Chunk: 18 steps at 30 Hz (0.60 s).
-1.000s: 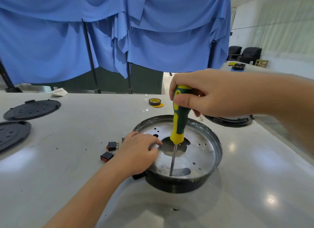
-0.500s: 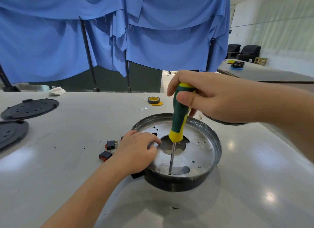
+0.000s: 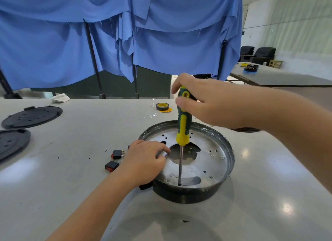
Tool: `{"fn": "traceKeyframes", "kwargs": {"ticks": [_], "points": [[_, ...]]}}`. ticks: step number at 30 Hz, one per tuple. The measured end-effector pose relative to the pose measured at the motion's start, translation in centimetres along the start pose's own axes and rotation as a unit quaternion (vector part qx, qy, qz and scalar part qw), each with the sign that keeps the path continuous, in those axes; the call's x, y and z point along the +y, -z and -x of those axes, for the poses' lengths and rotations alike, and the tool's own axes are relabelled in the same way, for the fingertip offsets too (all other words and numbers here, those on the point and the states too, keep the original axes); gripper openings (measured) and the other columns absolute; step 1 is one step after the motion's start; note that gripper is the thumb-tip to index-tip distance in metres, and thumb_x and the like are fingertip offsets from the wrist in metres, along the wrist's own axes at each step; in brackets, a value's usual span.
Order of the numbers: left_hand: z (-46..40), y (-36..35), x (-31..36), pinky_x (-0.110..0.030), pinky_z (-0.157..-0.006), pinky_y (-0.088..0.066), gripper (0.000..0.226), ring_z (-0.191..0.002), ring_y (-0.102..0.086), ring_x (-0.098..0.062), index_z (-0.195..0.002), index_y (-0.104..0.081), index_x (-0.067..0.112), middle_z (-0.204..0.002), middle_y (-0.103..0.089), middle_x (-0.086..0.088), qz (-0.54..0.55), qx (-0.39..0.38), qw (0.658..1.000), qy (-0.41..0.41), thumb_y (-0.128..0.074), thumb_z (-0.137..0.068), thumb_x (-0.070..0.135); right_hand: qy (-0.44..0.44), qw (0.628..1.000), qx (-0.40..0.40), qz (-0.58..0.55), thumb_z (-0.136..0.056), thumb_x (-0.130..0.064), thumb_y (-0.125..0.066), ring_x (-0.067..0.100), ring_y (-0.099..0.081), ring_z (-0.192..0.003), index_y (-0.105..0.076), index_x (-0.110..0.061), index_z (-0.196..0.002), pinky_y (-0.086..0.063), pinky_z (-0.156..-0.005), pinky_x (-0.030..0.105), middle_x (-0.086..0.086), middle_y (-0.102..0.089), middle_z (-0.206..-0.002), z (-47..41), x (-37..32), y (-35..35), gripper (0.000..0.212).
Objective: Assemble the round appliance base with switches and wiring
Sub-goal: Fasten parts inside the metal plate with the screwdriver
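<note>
The round appliance base (image 3: 212,161), a silver metal plate in a black rim, sits on the white table. A green and yellow screwdriver (image 3: 182,129) stands upright in it, its tip at the plate's near edge. My right hand (image 3: 208,104) grips the top of the handle. My left hand (image 3: 143,160) lies over the base's left rim, fingers curled on the metal plate. Two black and red rocker switches (image 3: 117,153) (image 3: 111,165) lie on the table just left of the base.
Two black round covers (image 3: 32,116) (image 3: 10,142) lie at the far left. A roll of tape (image 3: 162,106) sits behind the base. Another black round part (image 3: 246,129) shows under my right forearm. A white cloth (image 3: 60,97) lies at the table's far edge.
My right hand's grip has shifted on the screwdriver handle, fingers now looser at the top. The screwdriver stands a little more upright. My left hand stays on the rim.
</note>
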<state>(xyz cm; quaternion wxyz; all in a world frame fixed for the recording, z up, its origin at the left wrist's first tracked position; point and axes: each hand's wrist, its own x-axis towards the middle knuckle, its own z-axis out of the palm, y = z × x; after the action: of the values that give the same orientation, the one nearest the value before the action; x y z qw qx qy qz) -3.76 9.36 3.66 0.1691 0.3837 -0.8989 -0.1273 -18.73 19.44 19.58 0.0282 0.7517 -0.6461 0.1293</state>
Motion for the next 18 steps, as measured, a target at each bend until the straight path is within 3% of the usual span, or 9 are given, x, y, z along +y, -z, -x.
{"fn": "traceKeyframes", "kwargs": {"ticks": [3, 5, 9, 12, 15, 18], "points": [[0.0, 0.0, 0.0, -0.031, -0.109, -0.022, 0.033, -0.112, -0.048, -0.005, -0.120, -0.059, 0.040, -0.125, -0.061, 0.014, 0.001, -0.002, 1.000, 0.004, -0.043, -0.095, 0.025, 0.032, 0.967, -0.043, -0.250, -0.101, -0.023, -0.040, 0.009, -0.063, -0.099, -0.046, -0.026, -0.118, -0.054, -0.086, 0.027, -0.001, -0.063, -0.106, -0.3, 0.8, -0.8, 0.018], [0.0, 0.0, 0.0, -0.031, -0.110, -0.021, 0.033, -0.112, -0.048, -0.006, -0.121, -0.058, 0.040, -0.125, -0.061, 0.014, -0.001, -0.003, 1.000, 0.007, -0.043, -0.095, 0.026, 0.050, 0.955, -0.006, -0.292, -0.099, -0.017, -0.044, 0.009, -0.066, -0.096, -0.049, -0.021, -0.115, -0.055, -0.087, 0.026, 0.001, -0.062, -0.102, -0.3, 0.9, -1.7, 0.017], [0.0, 0.0, 0.0, -0.031, -0.109, -0.021, 0.034, -0.111, -0.048, -0.006, -0.121, -0.058, 0.040, -0.125, -0.061, 0.014, 0.001, -0.001, 1.000, 0.005, -0.042, -0.095, 0.025, 0.036, 0.970, 0.092, -0.220, -0.096, -0.032, -0.050, 0.004, -0.060, -0.070, -0.048, -0.029, -0.108, -0.054, -0.068, 0.017, -0.006, -0.056, -0.081, -0.2, 0.6, -2.9, 0.013], [-0.1, -0.1, -0.1, -0.030, -0.108, -0.020, 0.035, -0.110, -0.048, -0.005, -0.120, -0.059, 0.040, -0.125, -0.060, 0.014, 0.003, 0.004, 1.000, 0.001, -0.041, -0.094, 0.024, 0.012, 0.978, 0.189, -0.087, -0.095, -0.045, -0.048, 0.007, -0.049, -0.054, -0.045, -0.029, -0.103, -0.041, -0.048, 0.018, -0.005, -0.051, -0.069, -0.1, -0.2, -3.8, 0.019], [0.0, -0.1, 0.0, -0.028, -0.107, -0.020, 0.036, -0.110, -0.049, -0.005, -0.118, -0.060, 0.040, -0.124, -0.061, 0.015, 0.005, 0.007, 1.000, 0.000, -0.042, -0.093, 0.023, 0.000, 0.962, 0.272, 0.004, -0.096, -0.044, -0.045, 0.015, -0.047, -0.057, -0.044, -0.022, -0.102, -0.031, -0.049, 0.017, -0.006, -0.045, -0.066, -0.2, -0.6, -4.9, 0.023], [0.0, -0.2, 0.1, -0.026, -0.105, -0.019, 0.036, -0.107, -0.049, -0.002, -0.115, -0.063, 0.039, -0.120, -0.063, 0.017, 0.011, 0.029, 0.999, -0.010, -0.042, -0.091, 0.022, 0.000, 0.951, 0.306, -0.044, -0.096, -0.042, -0.049, 0.018, -0.047, -0.059, -0.044, -0.020, -0.108, -0.032, -0.051, 0.017, -0.009, -0.040, -0.071, -0.1, -1.0, -5.9, 0.026]]}}
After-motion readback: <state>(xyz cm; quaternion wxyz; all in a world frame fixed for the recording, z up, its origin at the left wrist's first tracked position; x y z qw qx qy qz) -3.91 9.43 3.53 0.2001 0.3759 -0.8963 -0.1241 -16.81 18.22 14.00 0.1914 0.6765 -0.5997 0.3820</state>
